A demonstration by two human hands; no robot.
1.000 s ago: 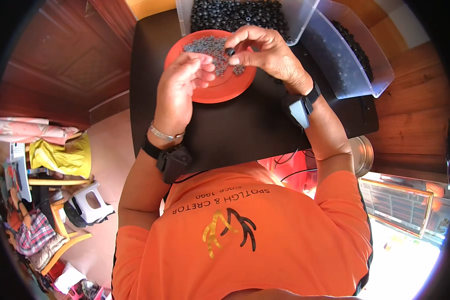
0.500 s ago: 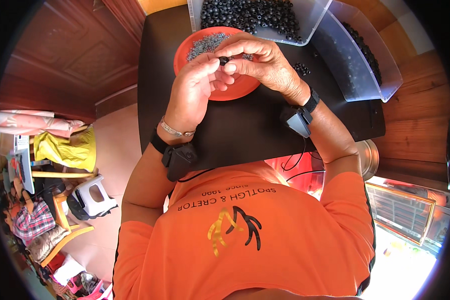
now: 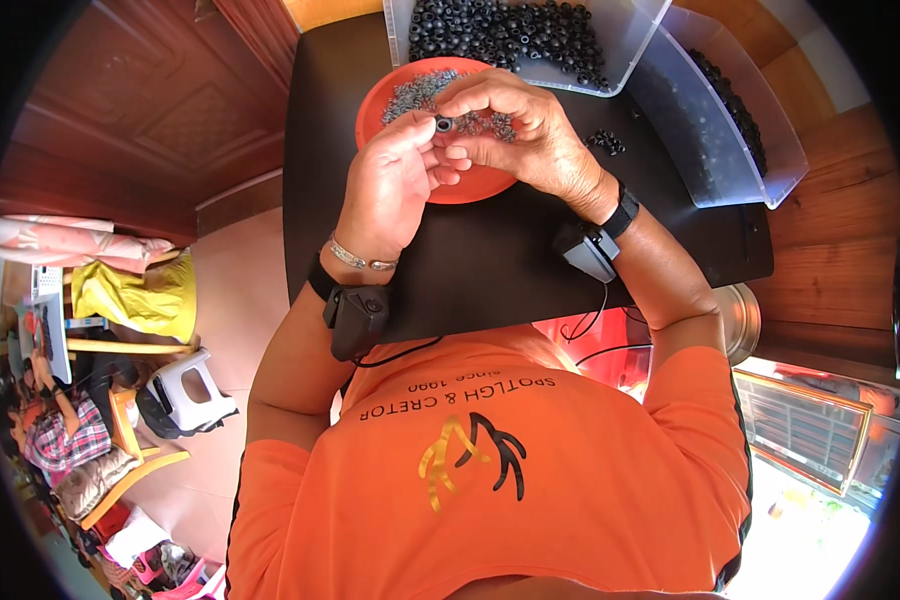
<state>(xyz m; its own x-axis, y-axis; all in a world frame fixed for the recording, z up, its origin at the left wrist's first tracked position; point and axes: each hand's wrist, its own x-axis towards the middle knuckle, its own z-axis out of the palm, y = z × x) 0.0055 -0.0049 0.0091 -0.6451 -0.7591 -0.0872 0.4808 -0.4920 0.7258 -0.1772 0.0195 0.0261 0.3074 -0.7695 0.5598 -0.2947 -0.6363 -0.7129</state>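
Observation:
A small black ring-shaped part [image 3: 443,125] is held at the fingertips of my left hand [image 3: 390,180], its round opening showing. My right hand [image 3: 540,135] arches beside it, thumb and index finger apart, the index tip close to the part and the thumb by my left fingers. Nothing shows between the right fingers, though the other fingers are partly hidden. Both hands are over an orange-red plate [image 3: 480,190] that bears many small grey metal pieces [image 3: 417,92].
A clear plastic bin [image 3: 630,40] of black parts [image 3: 500,35] stands at the far edge of the dark table [image 3: 490,255]. A second clear bin [image 3: 695,130] stands to the right. Loose black parts [image 3: 606,142] lie beside the plate. Another person [image 3: 65,430] sits at far left.
The black part has turned so its hollow end shows. My right thumb and index finger have spread apart from around it, while my left hand keeps hold.

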